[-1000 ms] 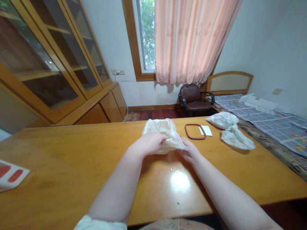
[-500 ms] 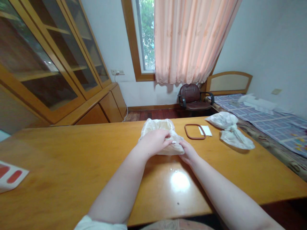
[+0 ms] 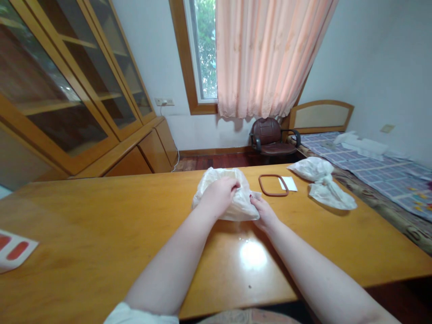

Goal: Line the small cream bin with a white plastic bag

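A translucent white plastic bag is draped over a small open container, with its mouth facing up. The container's pale inside shows a little at the back; its shape is mostly covered. My left hand reaches over the mouth, its fingers curled together on the bag near the inner edge, fingertips partly hidden. On the right side, my right hand pinches a fold of the bag between thumb and fingers. Right of the bag lies a brown rounded-square ring, flat on the wooden table.
A white card lies partly within the ring. Farther right is a knotted white plastic bag. A white object with red patches sits at the left edge. Beyond the table are a brown chair and a bed.
My left hand has drawn slightly up and back, its fingers now more curled over the bag's mouth. The bag's near side looks fuller and smoother. My right hand stays at its side.
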Tool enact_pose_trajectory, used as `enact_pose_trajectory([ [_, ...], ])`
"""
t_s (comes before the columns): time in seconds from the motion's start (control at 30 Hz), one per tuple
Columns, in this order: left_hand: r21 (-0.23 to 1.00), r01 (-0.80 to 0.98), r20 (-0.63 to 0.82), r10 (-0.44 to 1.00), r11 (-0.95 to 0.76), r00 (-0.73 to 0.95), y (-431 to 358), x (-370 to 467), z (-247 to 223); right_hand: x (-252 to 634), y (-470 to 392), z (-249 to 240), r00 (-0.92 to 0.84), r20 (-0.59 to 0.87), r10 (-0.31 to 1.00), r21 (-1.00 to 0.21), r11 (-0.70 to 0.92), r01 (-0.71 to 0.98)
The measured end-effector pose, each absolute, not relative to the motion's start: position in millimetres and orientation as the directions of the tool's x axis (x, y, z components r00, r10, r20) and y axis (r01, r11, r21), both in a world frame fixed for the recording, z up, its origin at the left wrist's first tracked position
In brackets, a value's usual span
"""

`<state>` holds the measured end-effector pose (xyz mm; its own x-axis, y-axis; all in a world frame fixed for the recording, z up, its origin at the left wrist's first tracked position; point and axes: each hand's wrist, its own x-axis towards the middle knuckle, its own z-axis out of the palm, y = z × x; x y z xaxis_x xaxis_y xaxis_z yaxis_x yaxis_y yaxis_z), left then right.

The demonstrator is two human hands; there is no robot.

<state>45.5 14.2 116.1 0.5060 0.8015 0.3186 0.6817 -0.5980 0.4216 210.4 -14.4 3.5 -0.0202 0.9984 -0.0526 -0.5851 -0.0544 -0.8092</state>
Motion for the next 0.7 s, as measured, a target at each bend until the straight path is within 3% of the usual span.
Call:
enact_pose_trajectory([
  [0.13, 0.375, 0.763, 0.252, 0.85, -0.527, 0.463, 19, 39, 119, 210, -16, 9, -0.06, 0.022, 0.998, -0.827, -0.016, -0.561],
  [0.3, 0.359, 0.729, 0.021, 0.786, -0.583, 0.618, 17, 33, 126, 211, -13, 5, 0.022, -0.035, 0.999, -0.849, -0.018, -0.528],
  [0.53, 0.381, 0.654, -0.031, 0.699, -0.653, 0.715, 7, 34, 133, 205, -13, 2, 0.02, -0.1, 0.995, -0.877, -0.078, -0.474],
  [0.6, 0.34, 0.662, -0.034, 0.695, -0.668, 0.719, 8, 35, 130, 207, -15, 5, -0.033, -0.1, 0.994, -0.831, -0.101, -0.547],
  [0.7, 0.293, 0.661, -0.031, 0.684, -0.691, 0.729, 11, 36, 126, 218, -17, 9, -0.255, -0.088, 0.963, -0.78, -0.226, -0.583],
])
